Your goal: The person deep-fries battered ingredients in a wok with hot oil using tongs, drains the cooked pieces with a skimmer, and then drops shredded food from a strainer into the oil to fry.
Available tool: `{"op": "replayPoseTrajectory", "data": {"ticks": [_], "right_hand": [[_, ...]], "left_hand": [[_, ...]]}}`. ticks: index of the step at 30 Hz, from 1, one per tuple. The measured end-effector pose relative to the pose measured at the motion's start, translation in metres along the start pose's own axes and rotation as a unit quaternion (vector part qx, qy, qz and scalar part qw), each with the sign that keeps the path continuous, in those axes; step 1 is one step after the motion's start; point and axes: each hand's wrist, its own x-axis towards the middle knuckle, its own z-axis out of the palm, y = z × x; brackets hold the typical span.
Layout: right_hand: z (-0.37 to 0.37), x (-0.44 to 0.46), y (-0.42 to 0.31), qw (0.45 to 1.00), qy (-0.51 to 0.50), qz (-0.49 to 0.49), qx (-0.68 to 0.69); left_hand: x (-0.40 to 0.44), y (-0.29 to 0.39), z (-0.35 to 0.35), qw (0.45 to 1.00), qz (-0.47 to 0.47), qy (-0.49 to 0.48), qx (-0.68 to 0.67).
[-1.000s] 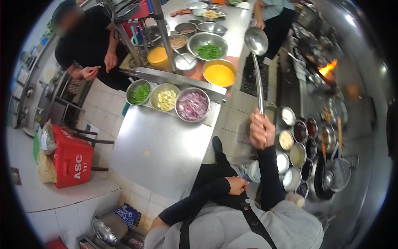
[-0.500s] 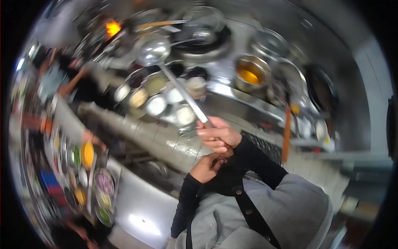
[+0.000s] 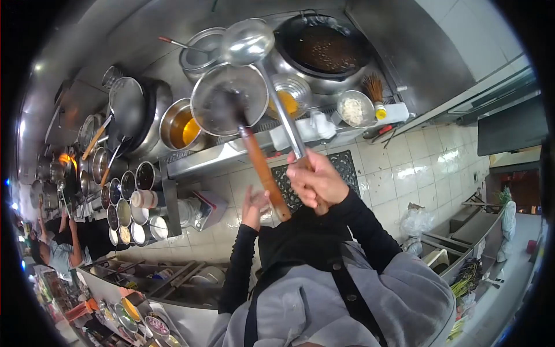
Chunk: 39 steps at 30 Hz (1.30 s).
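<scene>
Your right hand (image 3: 315, 180) grips the ladle (image 3: 282, 113), likely stiff and bowl-heavy; your left hand (image 3: 252, 210), loosely uncurled, is beside the strainer (image 3: 209, 104); its wooden handle (image 3: 259, 165) should be firm, best held midway.

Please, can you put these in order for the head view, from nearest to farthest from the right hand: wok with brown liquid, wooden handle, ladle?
1. Ladle: held in the right hand.
2. Wooden handle: close, on the hand's left.
3. Wok: farthest, well ahead.
</scene>
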Motion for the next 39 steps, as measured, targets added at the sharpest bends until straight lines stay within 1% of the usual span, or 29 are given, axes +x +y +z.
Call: {"op": "replayPoseTrajectory", "data": {"ticks": [1, 2, 3, 5, 6, 7, 9, 10, 12, 13, 15, 17, 18, 19, 20, 21, 22, 24, 26, 27, 30, 31, 33, 37, 39], "right_hand": [[-0.023, -0.004, -0.013, 1.0, 0.013, -0.015, -0.014], [-0.041, -0.009, -0.03, 0.999, 0.034, -0.022, -0.008], [-0.063, -0.011, -0.041, 0.997, 0.059, -0.041, -0.015], [-0.105, -0.016, -0.062, 0.989, 0.118, -0.072, -0.042], [-0.123, -0.019, -0.075, 0.983, 0.15, -0.087, -0.063], [-0.144, -0.02, -0.081, 0.974, 0.17, -0.116, -0.099], [-0.176, -0.022, -0.093, 0.946, 0.247, -0.158, -0.142], [-0.192, -0.023, -0.098, 0.917, 0.292, -0.177, -0.208], [-0.224, -0.022, -0.106, 0.84, 0.388, -0.172, -0.339], [-0.242, -0.019, -0.106, 0.786, 0.425, -0.192, -0.406], [-0.279, -0.014, -0.106, 0.648, 0.485, -0.227, -0.541], [-0.296, -0.019, -0.11, 0.652, 0.503, -0.226, -0.52], [-0.305, -0.021, -0.108, 0.656, 0.513, -0.225, -0.506], [-0.311, -0.026, -0.108, 0.662, 0.513, -0.222, -0.499], [-0.318, -0.03, -0.107, 0.667, 0.514, -0.219, -0.492], [-0.318, -0.036, -0.108, 0.675, 0.519, -0.211, -0.481], [-0.318, -0.041, -0.107, 0.683, 0.524, -0.202, -0.467], [-0.323, -0.049, -0.105, 0.69, 0.529, -0.201, -0.451], [-0.323, -0.058, -0.111, 0.704, 0.534, -0.199, -0.424], [-0.334, -0.061, -0.109, 0.7, 0.52, -0.228, -0.434], [-0.345, -0.073, -0.122, 0.704, 0.507, -0.222, -0.445], [-0.347, -0.077, -0.131, 0.683, 0.494, -0.242, -0.481], [-0.361, -0.083, -0.142, 0.679, 0.485, -0.239, -0.497], [-0.395, -0.089, -0.157, 0.688, 0.449, -0.24, -0.518], [-0.41, -0.089, -0.16, 0.704, 0.435, -0.225, -0.515]], "left_hand": [[0.003, -0.018, 0.012, 0.988, -0.035, -0.082, -0.129], [0.0, -0.025, 0.024, 0.952, -0.067, -0.162, -0.251], [-0.021, -0.014, 0.048, 0.974, -0.018, -0.102, -0.2], [-0.036, -0.002, 0.046, 0.976, 0.024, -0.096, -0.193], [-0.046, 0.016, 0.058, 0.975, 0.046, -0.094, -0.194], [-0.062, 0.035, 0.067, 0.974, 0.068, -0.062, -0.207], [-0.087, 0.072, 0.069, 0.978, 0.077, -0.079, -0.177], [-0.099, 0.095, 0.073, 0.981, 0.078, -0.081, -0.157], [-0.096, 0.133, 0.079, 0.988, 0.1, -0.101, -0.067], [-0.084, 0.151, 0.09, 0.987, 0.126, -0.098, -0.018], [-0.059, 0.187, 0.111, 0.978, 0.177, -0.083, 0.079], [-0.001, 0.208, 0.128, 0.967, 0.198, -0.129, 0.097], [0.026, 0.219, 0.147, 0.955, 0.249, -0.131, 0.091], [0.045, 0.238, 0.16, 0.952, 0.23, -0.111, 0.169], [0.098, 0.24, 0.156, 0.948, 0.207, -0.145, 0.193], [0.107, 0.253, 0.179, 0.939, 0.244, -0.093, 0.224], [0.13, 0.259, 0.189, 0.923, 0.29, -0.086, 0.236], [0.189, 0.267, 0.192, 0.899, 0.289, -0.072, 0.322], [0.217, 0.278, 0.204, 0.865, 0.293, -0.053, 0.404], [0.209, 0.286, 0.213, 0.886, 0.233, -0.072, 0.395], [0.198, 0.283, 0.223, 0.916, 0.137, -0.142, 0.35], [0.192, 0.277, 0.23, 0.931, 0.11, -0.15, 0.313], [0.175, 0.262, 0.246, 0.956, 0.055, -0.162, 0.238], [0.15, 0.233, 0.283, 0.966, 0.01, -0.206, 0.158], [0.143, 0.219, 0.302, 0.97, -0.005, -0.22, 0.105]]}}
